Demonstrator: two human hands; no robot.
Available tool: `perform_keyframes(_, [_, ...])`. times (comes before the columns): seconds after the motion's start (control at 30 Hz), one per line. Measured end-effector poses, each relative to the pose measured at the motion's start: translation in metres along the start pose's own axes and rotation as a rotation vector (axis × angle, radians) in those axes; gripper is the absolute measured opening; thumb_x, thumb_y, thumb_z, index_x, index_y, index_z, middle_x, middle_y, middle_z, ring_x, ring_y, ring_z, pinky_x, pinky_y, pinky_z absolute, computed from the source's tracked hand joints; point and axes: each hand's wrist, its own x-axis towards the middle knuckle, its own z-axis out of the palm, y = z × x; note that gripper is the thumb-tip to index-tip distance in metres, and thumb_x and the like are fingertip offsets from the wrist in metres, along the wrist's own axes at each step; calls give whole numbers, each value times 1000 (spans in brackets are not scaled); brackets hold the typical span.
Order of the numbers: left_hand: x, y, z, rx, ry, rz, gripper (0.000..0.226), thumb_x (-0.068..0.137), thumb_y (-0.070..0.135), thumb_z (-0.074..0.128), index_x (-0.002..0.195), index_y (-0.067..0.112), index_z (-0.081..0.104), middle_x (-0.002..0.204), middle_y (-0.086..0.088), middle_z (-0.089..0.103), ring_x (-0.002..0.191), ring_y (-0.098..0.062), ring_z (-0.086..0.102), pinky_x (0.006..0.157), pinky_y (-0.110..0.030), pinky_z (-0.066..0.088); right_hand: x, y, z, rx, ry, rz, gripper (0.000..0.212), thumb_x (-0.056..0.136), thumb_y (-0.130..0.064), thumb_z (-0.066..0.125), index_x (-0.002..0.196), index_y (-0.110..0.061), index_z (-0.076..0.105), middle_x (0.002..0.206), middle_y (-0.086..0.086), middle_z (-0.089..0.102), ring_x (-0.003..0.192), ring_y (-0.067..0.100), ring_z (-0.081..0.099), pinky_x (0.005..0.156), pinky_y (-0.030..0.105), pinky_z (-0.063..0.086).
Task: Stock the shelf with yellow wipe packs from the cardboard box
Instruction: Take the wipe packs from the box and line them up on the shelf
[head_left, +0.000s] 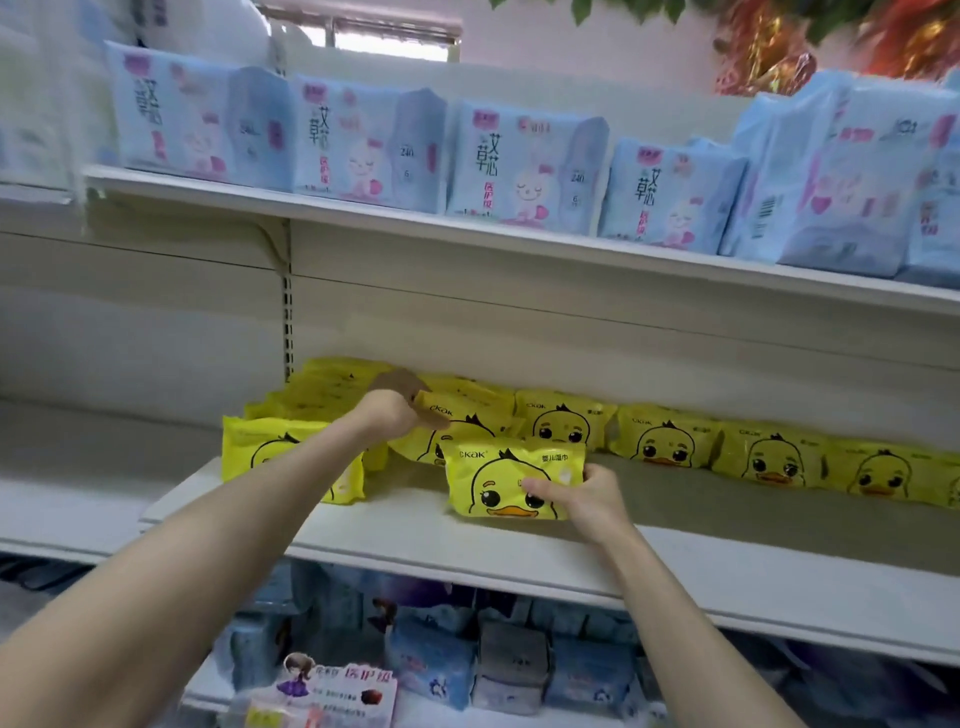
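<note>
Head view: the right hand (582, 501) pinches a yellow plastic wipe pack printed with a duck face (498, 483), thumb across its front. The pack stands upright on the white metal middle shelf (467, 551). The left hand (397, 410) reaches over the row of matching yellow packs (670, 441) behind. Its fingers are blurred, so I cannot tell their hold.

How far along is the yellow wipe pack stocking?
Done: a row of yellow duck packs lines the back of the middle shelf, plus a stack at left. In hand: the right hand pinches a front pack, standing upright; the left hand, fingers blurred, touches a rear pack. Left: the front strip is bare; the cardboard box is out of view, so remaining stock is unknown.
</note>
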Motion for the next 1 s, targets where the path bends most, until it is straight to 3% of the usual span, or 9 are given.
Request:
perform_keyframes(0.07, [14,-3,2,50,-26,7,68,74,36,77,130,6,53,129,-13,56,121,-27,50,93,-28,41,10,1,5,-31,14,74,48,68,-32,83,99,-6,57,99,1,60,87,14,58,71,25,45])
perform_keyframes(0.17, [28,-10,5,94,-25,28,67,75,36,77,131,8,53,134,-10,52,125,-26,46,97,-29,38,21,2,11,-34,-8,115,33,73,-25,80,71,-9,51,71,-5,50,62,4,47,48,10,39])
perform_keyframes(0.27, [39,-14,6,150,-35,61,62,75,32,76,128,9,54,134,-9,50,123,-26,46,95,-29,38,17,-8,17,37,-10,114,30,76,-14,77,88,-13,50,72,-12,48,64,-3,43,43,3,38])
perform_keyframes(0.33, [46,-16,4,203,-50,103,50,74,28,78,117,11,58,125,-8,54,111,-26,51,85,-29,39,22,-3,19,68,-10,145,37,76,-16,77,100,-15,48,75,-12,49,65,-3,43,44,4,37])
perform_keyframes(0.4, [52,-18,2,241,-67,147,40,72,24,79,104,12,60,113,-8,58,93,-23,53,75,-27,40,27,1,22,35,-26,197,42,76,-23,77,109,-9,54,91,-5,58,73,6,50,55,5,40])
perform_keyframes(0.47, [58,-21,0,250,-79,173,35,70,22,80,98,12,62,103,-6,58,85,-22,53,70,-26,40,29,3,24,-28,-43,269,54,75,-30,77,118,-4,58,115,4,58,91,16,50,77,20,40])
perform_keyframes(0.63, [66,-29,-4,209,-126,220,32,72,17,79,99,8,66,94,-3,58,92,-23,59,73,-26,43,32,0,30,-53,-54,300,60,75,-32,78,123,-2,56,123,6,54,96,16,46,82,25,37])
perform_keyframes(0.8, [65,-40,-16,116,-169,243,31,80,22,73,108,11,67,102,-5,66,96,-20,61,78,-23,42,32,-6,43,-5,-34,200,47,76,-22,78,114,-10,54,98,0,54,89,15,47,73,20,36])
perform_keyframes(1.0, [48,-39,-27,72,-220,263,32,74,43,75,95,20,71,94,6,62,92,-14,56,76,-23,43,32,-12,63,8,-36,76,40,76,-16,78,98,-20,46,85,-7,49,86,14,49,57,12,37])
